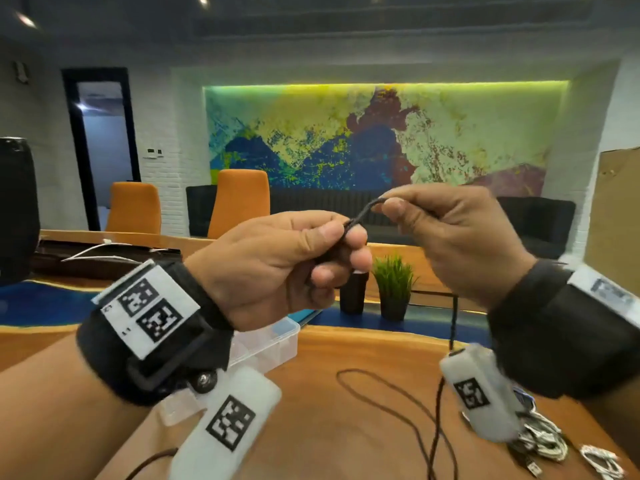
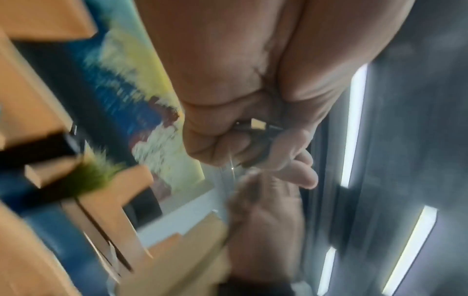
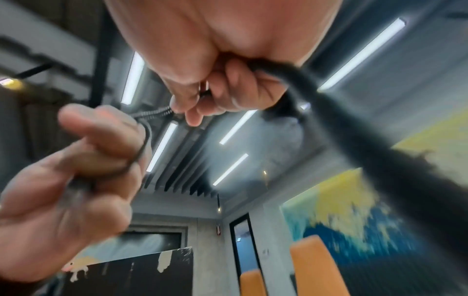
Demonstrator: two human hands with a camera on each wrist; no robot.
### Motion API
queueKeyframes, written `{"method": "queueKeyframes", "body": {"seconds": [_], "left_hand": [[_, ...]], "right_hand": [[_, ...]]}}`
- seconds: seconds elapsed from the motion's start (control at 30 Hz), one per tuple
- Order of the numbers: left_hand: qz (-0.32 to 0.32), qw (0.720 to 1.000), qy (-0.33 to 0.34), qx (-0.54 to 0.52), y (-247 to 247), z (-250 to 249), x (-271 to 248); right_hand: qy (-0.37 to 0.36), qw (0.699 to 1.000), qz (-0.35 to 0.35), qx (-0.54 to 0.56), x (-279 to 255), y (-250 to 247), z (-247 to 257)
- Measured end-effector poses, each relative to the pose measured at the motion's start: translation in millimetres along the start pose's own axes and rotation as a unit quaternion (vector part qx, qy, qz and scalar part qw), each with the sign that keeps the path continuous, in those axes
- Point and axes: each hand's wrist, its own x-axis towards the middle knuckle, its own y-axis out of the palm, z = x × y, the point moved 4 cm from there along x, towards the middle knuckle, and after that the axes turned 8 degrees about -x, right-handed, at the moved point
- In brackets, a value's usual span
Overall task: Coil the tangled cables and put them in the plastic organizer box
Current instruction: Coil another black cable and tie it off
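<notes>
Black cable (image 1: 360, 216) stretches in a short span between two raised hands, held at chest height above a wooden counter (image 1: 346, 427). The left hand (image 1: 277, 268) has its fingers curled around the cable, thumb pressing it against the index finger; the left wrist view shows a metal plug end (image 2: 258, 123) tucked inside that closed fist. The right hand (image 1: 450, 233) pinches the cable between thumb and fingertips, and from under that hand the rest of the cable hangs down past the wrist to the counter, where it lies in loose loops. In the right wrist view the cable passes through the curled right fingers (image 3: 243, 90) and trails off blurred toward the camera. A clear plastic organizer box (image 1: 273, 341) sits on the counter just below and behind the left wrist, partly hidden by it. A bundle of white cables (image 1: 543, 438) lies on the counter at lower right, near the right wrist. Farther back stand a small green plant (image 1: 393, 278) in a dark pot and a dark cup (image 1: 353, 292), side by side.
</notes>
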Motion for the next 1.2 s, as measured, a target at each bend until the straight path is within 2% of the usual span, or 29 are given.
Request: {"method": "queueKeyframes", "body": {"seconds": [0.07, 0.1, 0.17, 0.23, 0.3, 0.37, 0.4, 0.47, 0.53, 0.57, 0.63, 0.67, 0.73, 0.8, 0.83, 0.9, 0.97, 1.0, 1.03, 1.07, 1.13, 1.17, 1.2], "left_hand": [[0.002, 0.995, 0.024, -0.097, 4, -2, 0], [-0.016, 0.992, 0.042, -0.121, 6, -3, 2], [-0.087, 0.988, 0.076, -0.102, 3, -4, 7], [-0.155, 0.981, 0.109, 0.027, -2, -5, 10], [-0.175, 0.947, 0.127, 0.236, -4, -3, 12], [-0.152, 0.895, 0.116, 0.403, -5, 3, 13], [-0.138, 0.875, 0.106, 0.451, -6, 7, 14], [-0.129, 0.866, 0.086, 0.475, -9, 14, 14], [-0.137, 0.895, 0.065, 0.419, -9, 19, 13], [-0.148, 0.923, 0.05, 0.352, -7, 22, 12], [-0.17, 0.971, 0.005, 0.165, -2, 26, 11], [-0.165, 0.983, -0.01, 0.077, 2, 26, 11], [-0.136, 0.99, -0.008, -0.04, 7, 19, 11], [-0.12, 0.987, 0.021, -0.102, 10, 8, 12], [-0.122, 0.985, 0.042, -0.115, 11, 4, 14], [-0.131, 0.982, 0.077, -0.116, 14, 0, 20], [-0.159, 0.981, 0.112, -0.017, 11, 2, 25], [-0.177, 0.971, 0.129, 0.093, 8, 3, 25], [-0.18, 0.95, 0.14, 0.215, 5, 5, 26], [-0.163, 0.921, 0.147, 0.321, 5, 7, 26], [-0.125, 0.869, 0.145, 0.457, 2, 13, 23], [-0.115, 0.852, 0.14, 0.492, -1, 15, 22], [-0.111, 0.846, 0.132, 0.504, -3, 17, 21]], "right_hand": [[0.102, 0.99, 0.024, 0.097, -16, 23, -7], [0.154, 0.978, 0.063, 0.127, -27, 36, -9], [0.219, 0.949, 0.185, 0.131, -48, 59, -3], [0.194, 0.929, 0.314, 0.013, -60, 66, 10], [0.116, 0.914, 0.368, -0.127, -58, 56, 20], [0.044, 0.909, 0.359, -0.21, -48, 40, 30], [0.027, 0.91, 0.347, -0.228, -43, 32, 35], [0.009, 0.926, 0.302, -0.228, -32, 17, 39], [-0.012, 0.95, 0.223, -0.217, -20, 3, 38], [-0.021, 0.959, 0.187, -0.211, -13, -3, 36], [-0.014, 0.974, 0.138, -0.178, -3, -10, 25], [0.002, 0.983, 0.114, -0.142, 0, -10, 16], [0.051, 0.996, 0.061, -0.045, 1, -5, 0], [0.1, 0.994, 0.034, 0.013, -9, 8, -10], [0.12, 0.991, 0.051, 0.022, -18, 18, -14], [0.147, 0.979, 0.143, 0.015, -37, 40, -11], [0.117, 0.959, 0.248, -0.07, -52, 53, 2], [0.094, 0.945, 0.286, -0.125, -56, 54, 8], [0.075, 0.932, 0.31, -0.17, -56, 50, 14], [0.053, 0.926, 0.315, -0.2, -52, 44, 19], [0.006, 0.931, 0.284, -0.229, -39, 25, 27], [-0.007, 0.937, 0.257, -0.236, -31, 16, 27], [-0.01, 0.944, 0.23, -0.236, -24, 7, 27]]}}
